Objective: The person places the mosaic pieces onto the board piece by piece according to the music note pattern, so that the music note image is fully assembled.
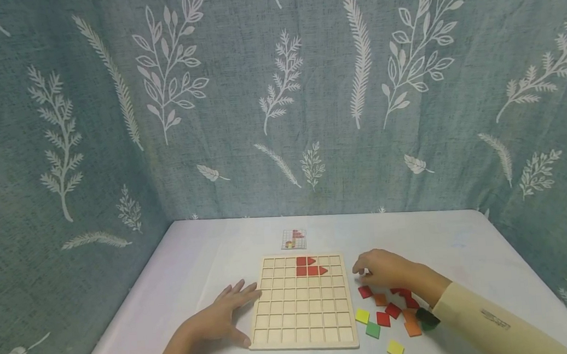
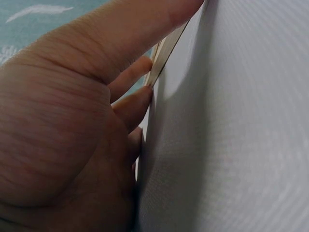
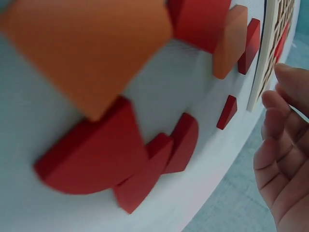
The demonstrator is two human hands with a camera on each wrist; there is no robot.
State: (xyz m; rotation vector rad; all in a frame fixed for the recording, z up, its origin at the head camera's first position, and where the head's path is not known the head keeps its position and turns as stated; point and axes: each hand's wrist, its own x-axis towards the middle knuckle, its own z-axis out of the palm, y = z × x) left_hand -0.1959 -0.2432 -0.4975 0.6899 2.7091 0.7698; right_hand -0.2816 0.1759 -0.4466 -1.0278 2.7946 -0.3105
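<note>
A wooden grid board [image 1: 300,307] lies flat on the white table. Red squares [image 1: 302,271] and red triangles [image 1: 323,270] fill part of its two far rows. My left hand [image 1: 219,316] rests at the board's left edge, fingers spread, with fingertips and thumb right at the rim. Just off the board's right side, my right hand [image 1: 381,269] hovers with loosely bent fingers. In the right wrist view, nothing shows between the thumb and fingers [image 3: 270,157]. A small red piece [image 3: 227,112] lies on the table near that hand.
Loose tiles lie right of the board: yellow [image 1: 395,349], green [image 1: 372,330], orange [image 1: 412,324] and red [image 1: 383,319]. Rounded red pieces [image 3: 96,154] lie partly under the right forearm. A small pattern card [image 1: 294,239] sits beyond the board. Leaf-print cloth [image 1: 277,89] hangs around the table.
</note>
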